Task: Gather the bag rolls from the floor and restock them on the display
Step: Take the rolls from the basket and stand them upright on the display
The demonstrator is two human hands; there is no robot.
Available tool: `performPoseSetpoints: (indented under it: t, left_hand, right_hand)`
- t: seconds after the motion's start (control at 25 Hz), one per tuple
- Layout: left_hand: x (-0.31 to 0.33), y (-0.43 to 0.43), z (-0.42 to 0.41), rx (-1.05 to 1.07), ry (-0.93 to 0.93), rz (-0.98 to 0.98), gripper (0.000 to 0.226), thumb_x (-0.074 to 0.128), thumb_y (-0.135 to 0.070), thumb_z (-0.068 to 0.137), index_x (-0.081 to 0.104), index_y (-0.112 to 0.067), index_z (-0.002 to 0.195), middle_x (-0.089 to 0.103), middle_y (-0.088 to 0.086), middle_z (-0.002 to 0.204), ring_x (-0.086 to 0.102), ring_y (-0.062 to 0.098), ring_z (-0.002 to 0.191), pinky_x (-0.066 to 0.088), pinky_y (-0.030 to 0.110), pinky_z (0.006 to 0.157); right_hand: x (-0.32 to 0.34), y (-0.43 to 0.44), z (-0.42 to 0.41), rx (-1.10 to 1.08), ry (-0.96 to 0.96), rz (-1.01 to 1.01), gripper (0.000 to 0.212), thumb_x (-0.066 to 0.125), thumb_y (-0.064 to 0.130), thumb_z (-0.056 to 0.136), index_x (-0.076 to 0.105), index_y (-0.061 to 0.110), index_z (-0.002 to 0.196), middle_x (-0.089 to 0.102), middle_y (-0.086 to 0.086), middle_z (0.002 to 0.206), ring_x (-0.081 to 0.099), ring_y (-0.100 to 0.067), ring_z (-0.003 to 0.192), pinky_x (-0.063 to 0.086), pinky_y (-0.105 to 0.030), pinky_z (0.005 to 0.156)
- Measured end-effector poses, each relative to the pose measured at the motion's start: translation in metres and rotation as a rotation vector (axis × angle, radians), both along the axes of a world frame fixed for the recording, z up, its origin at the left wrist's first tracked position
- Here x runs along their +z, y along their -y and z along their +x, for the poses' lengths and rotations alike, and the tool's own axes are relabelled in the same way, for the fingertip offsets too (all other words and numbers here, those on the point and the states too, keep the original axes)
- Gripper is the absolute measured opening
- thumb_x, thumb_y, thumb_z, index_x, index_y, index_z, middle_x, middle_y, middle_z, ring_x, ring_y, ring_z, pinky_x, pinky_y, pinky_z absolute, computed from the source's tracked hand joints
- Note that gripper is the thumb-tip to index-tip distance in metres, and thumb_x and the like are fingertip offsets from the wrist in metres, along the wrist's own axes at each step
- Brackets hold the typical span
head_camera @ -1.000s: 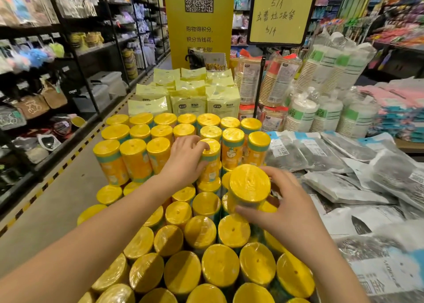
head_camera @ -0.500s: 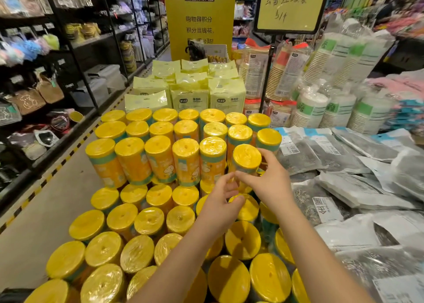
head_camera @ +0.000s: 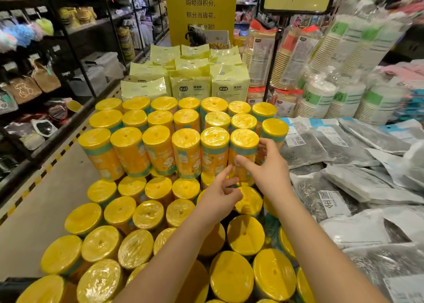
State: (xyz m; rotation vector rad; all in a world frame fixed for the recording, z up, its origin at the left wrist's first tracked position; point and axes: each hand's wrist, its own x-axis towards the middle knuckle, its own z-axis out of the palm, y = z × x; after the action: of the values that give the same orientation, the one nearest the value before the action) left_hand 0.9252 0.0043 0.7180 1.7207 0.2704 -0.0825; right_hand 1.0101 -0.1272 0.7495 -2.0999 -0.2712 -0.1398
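— Where is the camera sitting?
— It is riding on the person's head, facing forward and tilting down over the stacked bag rolls (head_camera: 158, 151).
— How near is it getting?
— Close: both forearms are entering from the bottom edge, with the left hand (head_camera: 218, 197) and right hand (head_camera: 270, 172) meeting around mid-frame.
— And how wide is it seeing?
— The wide lens is taking in the aisle floor (head_camera: 34, 222) and shelves (head_camera: 75, 34) at left, grey packets (head_camera: 344, 165) at right, a yellow sign (head_camera: 199, 11) straight ahead.
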Motion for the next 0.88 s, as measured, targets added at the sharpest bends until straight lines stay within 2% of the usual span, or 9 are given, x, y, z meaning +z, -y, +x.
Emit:
performPoseSetpoints:
  t: [0.08, 0.2, 0.28, 0.4, 0.48, 0.52, 0.64, 0.88]
  left_hand:
    - [0.012, -0.004, -0.006, -0.039, -0.011, 0.039, 0.075, 0.064, -0.017, 0.095, 0.028, -0.044, 0.154, 0.052, -0.012, 0.144, 0.064, 0.002, 0.11, 0.057, 0.025, 0.077]
    - [0.038, -0.014, -0.025, -0.066, 0.023, 0.245, 0.066, 0.063, -0.025, 0.096, 0.034, -0.044, 0.151, 0.05, -0.012, 0.145, 0.058, 0.001, 0.115, 0.059, 0.031, 0.089]
    - [0.06, -0.025, -0.046, -0.092, 0.068, 0.42, 0.062, 0.064, -0.032, 0.095, 0.037, -0.042, 0.15, 0.048, -0.01, 0.145, 0.055, 0.003, 0.118, 0.055, 0.031, 0.094]
    - [0.087, -0.042, -0.091, -0.163, 0.122, 0.921, 0.063, 0.06, -0.039, 0.096, 0.034, -0.037, 0.153, 0.036, -0.005, 0.154, 0.038, 0.014, 0.138, 0.041, 0.034, 0.109]
    - [0.101, -0.049, -0.128, -0.185, 0.097, 1.24, 0.062, 0.057, -0.04, 0.097, 0.031, -0.035, 0.153, 0.027, -0.001, 0.16, 0.023, 0.024, 0.147, 0.034, 0.042, 0.116]
    - [0.107, -0.051, -0.145, -0.18, 0.073, 1.335, 0.062, 0.056, -0.04, 0.096, 0.032, -0.034, 0.153, 0.025, 0.002, 0.161, 0.02, 0.028, 0.148, 0.033, 0.044, 0.117]
    - [0.119, -0.06, -0.203, -0.117, 0.004, 1.459, 0.064, 0.058, -0.04, 0.094, 0.033, -0.032, 0.152, 0.025, 0.004, 0.161, 0.02, 0.03, 0.147, 0.031, 0.043, 0.115]
    - [0.122, -0.103, -0.327, 0.091, -0.214, 1.466, 0.065, 0.058, -0.047, 0.094, 0.032, -0.032, 0.152, 0.022, 0.005, 0.161, 0.02, 0.03, 0.147, 0.028, 0.043, 0.118]
  right_hand:
    - [0.001, 0.005, -0.003, 0.023, -0.04, -0.077, 0.068, 0.08, 0.05, 0.081, 0.049, 0.028, 0.137, 0.061, 0.009, 0.131, 0.057, -0.012, 0.119, 0.047, -0.032, 0.092]
    - [0.012, 0.011, -0.028, 0.043, -0.12, -0.193, 0.063, 0.075, 0.048, 0.085, 0.05, 0.02, 0.135, 0.061, 0.001, 0.129, 0.058, -0.021, 0.12, 0.05, -0.038, 0.093]
    - [0.024, 0.012, -0.058, 0.173, -0.164, -0.345, 0.063, 0.072, 0.046, 0.087, 0.048, 0.019, 0.138, 0.055, -0.002, 0.134, 0.055, -0.021, 0.125, 0.048, -0.036, 0.097]
    - [0.05, 0.009, -0.112, 0.388, 0.014, -0.566, 0.069, 0.068, 0.047, 0.09, 0.039, 0.028, 0.15, 0.042, 0.002, 0.15, 0.041, -0.018, 0.138, 0.041, -0.036, 0.11]
    - [0.07, 0.003, -0.146, 0.43, 0.188, -0.688, 0.068, 0.064, 0.046, 0.093, 0.035, 0.033, 0.152, 0.036, 0.001, 0.155, 0.033, -0.022, 0.143, 0.036, -0.04, 0.114]
    - [0.08, -0.001, -0.162, 0.441, 0.24, -0.723, 0.067, 0.063, 0.046, 0.094, 0.034, 0.034, 0.152, 0.034, 0.0, 0.156, 0.031, -0.024, 0.144, 0.033, -0.041, 0.114]
    - [0.095, -0.017, -0.212, 0.526, 0.286, -0.716, 0.066, 0.061, 0.048, 0.095, 0.031, 0.036, 0.153, 0.029, -0.001, 0.159, 0.028, -0.025, 0.147, 0.029, -0.041, 0.116]
    - [0.096, -0.081, -0.29, 0.745, 0.378, -0.681, 0.067, 0.061, 0.051, 0.094, 0.035, 0.031, 0.152, 0.033, -0.003, 0.156, 0.033, -0.026, 0.144, 0.032, -0.039, 0.113]
